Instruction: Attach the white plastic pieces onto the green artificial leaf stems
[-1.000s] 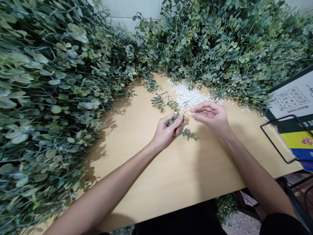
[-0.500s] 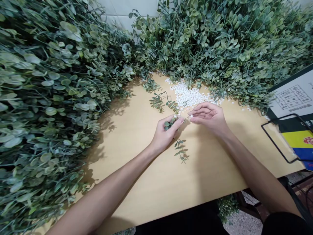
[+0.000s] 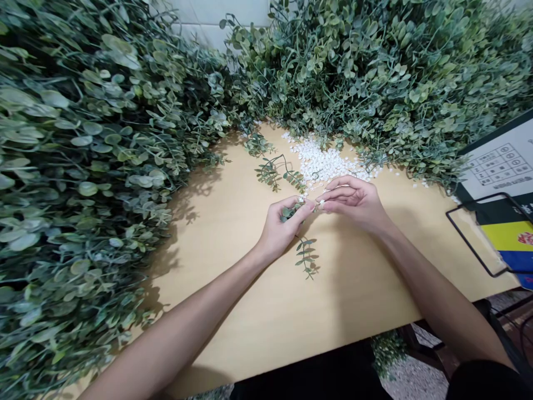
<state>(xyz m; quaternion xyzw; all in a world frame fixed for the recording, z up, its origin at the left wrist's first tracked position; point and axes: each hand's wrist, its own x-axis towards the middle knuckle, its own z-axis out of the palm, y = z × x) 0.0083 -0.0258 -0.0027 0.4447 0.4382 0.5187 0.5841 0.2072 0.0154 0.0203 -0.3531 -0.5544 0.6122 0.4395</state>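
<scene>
My left hand point(image 3: 284, 226) is closed around a small green leafy sprig point(image 3: 306, 257), whose leafy end hangs down over the wooden table point(image 3: 258, 278). My right hand point(image 3: 353, 203) pinches a small white piece point(image 3: 321, 204) at its fingertips, right against the sprig's upper end beside my left thumb. A pile of small white pieces point(image 3: 322, 161) lies just beyond both hands. Another loose sprig point(image 3: 275, 172) rests on the table to the left of that pile.
Big heaps of artificial green foliage cover the left side point(image 3: 83, 166) and the back point(image 3: 375, 72) of the table. A black wire frame point(image 3: 474, 244) and a printed sign point(image 3: 499, 172) stand at the right edge.
The sprig in my left hand turned from lying rightward to hanging down. My right hand moved left, bringing its fingertips and the white piece up against the sprig's end.
</scene>
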